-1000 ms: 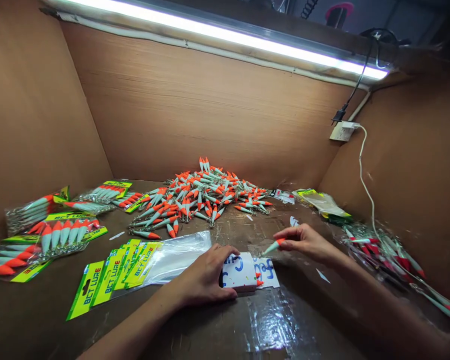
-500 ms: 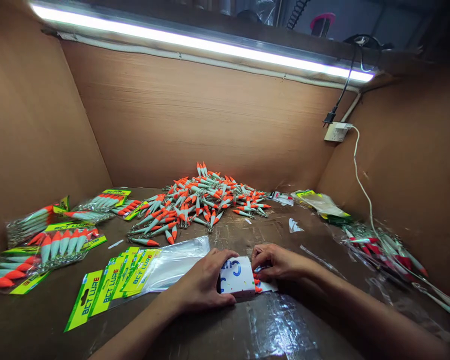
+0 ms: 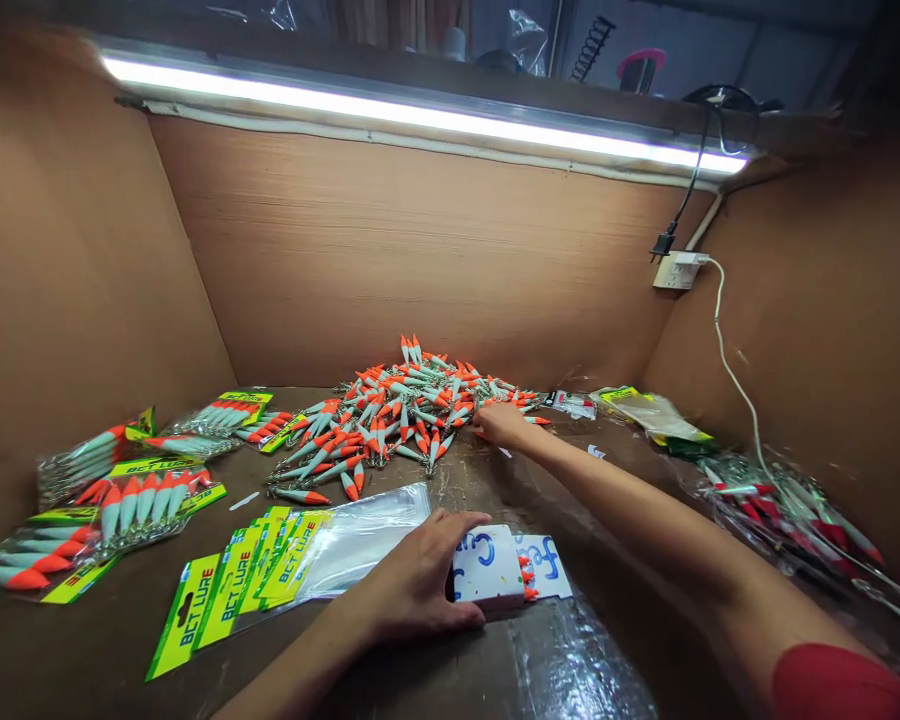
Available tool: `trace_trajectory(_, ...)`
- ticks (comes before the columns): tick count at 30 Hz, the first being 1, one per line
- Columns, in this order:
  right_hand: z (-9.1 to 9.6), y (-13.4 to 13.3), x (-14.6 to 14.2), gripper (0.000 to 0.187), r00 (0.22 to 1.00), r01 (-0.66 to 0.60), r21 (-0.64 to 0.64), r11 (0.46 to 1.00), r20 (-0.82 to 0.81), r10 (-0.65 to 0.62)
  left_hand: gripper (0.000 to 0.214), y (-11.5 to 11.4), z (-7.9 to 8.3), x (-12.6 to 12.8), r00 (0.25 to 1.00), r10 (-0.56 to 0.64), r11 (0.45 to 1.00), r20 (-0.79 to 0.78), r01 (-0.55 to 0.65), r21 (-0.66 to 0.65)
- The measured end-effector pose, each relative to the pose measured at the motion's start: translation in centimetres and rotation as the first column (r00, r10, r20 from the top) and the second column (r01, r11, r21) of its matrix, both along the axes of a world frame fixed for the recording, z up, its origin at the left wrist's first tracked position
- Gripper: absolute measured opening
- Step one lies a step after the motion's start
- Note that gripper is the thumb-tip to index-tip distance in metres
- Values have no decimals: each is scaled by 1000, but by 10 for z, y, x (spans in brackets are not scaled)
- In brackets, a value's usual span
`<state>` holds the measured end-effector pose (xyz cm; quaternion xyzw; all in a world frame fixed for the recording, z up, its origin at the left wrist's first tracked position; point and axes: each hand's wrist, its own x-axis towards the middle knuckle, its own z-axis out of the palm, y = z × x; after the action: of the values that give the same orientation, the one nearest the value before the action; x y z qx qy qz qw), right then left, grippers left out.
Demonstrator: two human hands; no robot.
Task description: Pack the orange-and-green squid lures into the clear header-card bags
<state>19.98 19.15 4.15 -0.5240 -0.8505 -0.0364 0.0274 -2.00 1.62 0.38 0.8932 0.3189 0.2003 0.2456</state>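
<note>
Widely spread, left fingers (image 3: 463, 520) grip the white box (image 3: 493, 565).

Bright tube lamp (image 3: 420, 115) up top, blk plug (image 3: 664, 242) nr wht socket (image 3: 673, 273) w/ wht cable (image 3: 718, 318)

The left grip (image 3: 424, 575) curves, its thumb (image 3: 461, 614) and fingertips (image 3: 478, 519) held apart, the left forearm (image 3: 322, 635) slanting up from below. The right arm (image 3: 637, 515) stretches forward and inward, the right grip (image 3: 497, 424) farther out, fingers bent.
</note>
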Motion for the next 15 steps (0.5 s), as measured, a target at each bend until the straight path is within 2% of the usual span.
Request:
trace_trajectory(2,2,-4,10,17,998,-33,26,999,-59,35,95,0,0,0,1000,-16,1000,7,16,10)
trace_trajectory(4,7,-11,28,22,986,-49,72,996,-153,59,96,1,-1,0,1000,-23,1000,7,22,16)
trace_trajectory(8,24,-25,80,20,907,28,185,982,-418,53,98,3,-5,0,1000,-15,1000,2,15,27)
trace_trajectory(11,33,-29,122,21,751,172,221,960,-661,18,98,4,-7,0,1000,-8,999,-13,9,34)
trace_trajectory(15,24,-35,164,35,447,320,125,939,-894,-33,97,4,-7,-1,1000,-4,999,-18,5,35)
